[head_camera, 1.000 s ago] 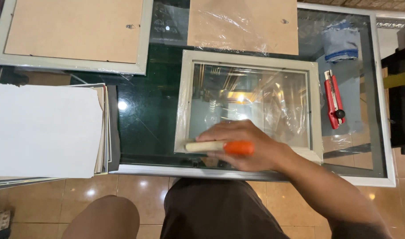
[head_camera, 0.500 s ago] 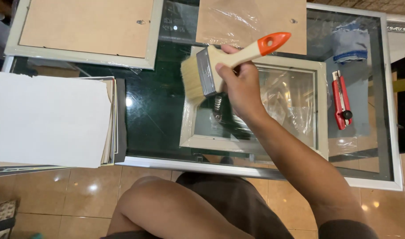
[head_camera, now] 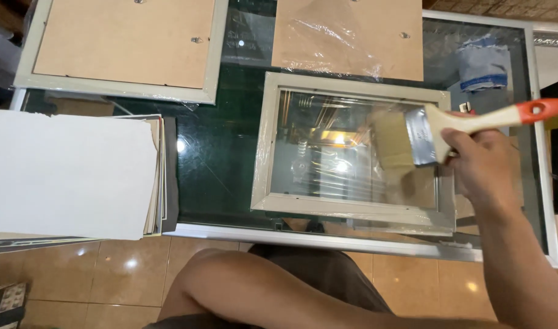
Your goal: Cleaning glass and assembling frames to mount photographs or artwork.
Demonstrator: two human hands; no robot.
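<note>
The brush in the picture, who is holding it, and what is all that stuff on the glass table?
A camera on a person's head looks down, so you see their own arm and knee. Their right hand holds a wide paintbrush with an orange-tipped handle, its bristles over an empty picture frame wrapped in clear plastic. The frame lies on a glass table. Nearby lie a stack of white sheets, a frame turned face down and a brown backing board. The left hand is out of sight.

Stack of white sheets is sitting at 9 o'clock on the glass surface, a face-down frame lying at 11, brown backing board at 12, blue-grey cloth at 2.
</note>
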